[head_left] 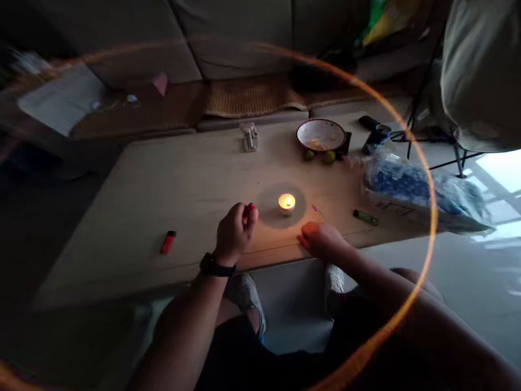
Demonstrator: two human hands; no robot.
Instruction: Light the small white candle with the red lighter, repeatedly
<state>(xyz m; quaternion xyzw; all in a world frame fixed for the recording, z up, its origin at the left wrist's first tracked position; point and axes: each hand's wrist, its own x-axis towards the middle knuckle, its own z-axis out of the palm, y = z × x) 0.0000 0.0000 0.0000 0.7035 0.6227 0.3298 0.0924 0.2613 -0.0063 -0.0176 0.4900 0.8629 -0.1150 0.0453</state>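
Red-tipped small object (249, 208) is pinched in the left hand (235, 233), just beside a white tealight candle (286, 203), already lit, on a pale wooden table (134, 190). The right hand (321, 241) is rested, relaxed and apparently empty, near a thin pale stick (317, 212). A red plastic lighter (167, 242) is left lying well apart, untouched.

**Your one head-worn view, tilted down**

You look out from your own head, facing forward and down. Your left hand (235, 233) and right hand (321, 240) sit near the frame's lower middle, with the table (122, 228) close in front and the sofa (130, 38) farther off at the top.
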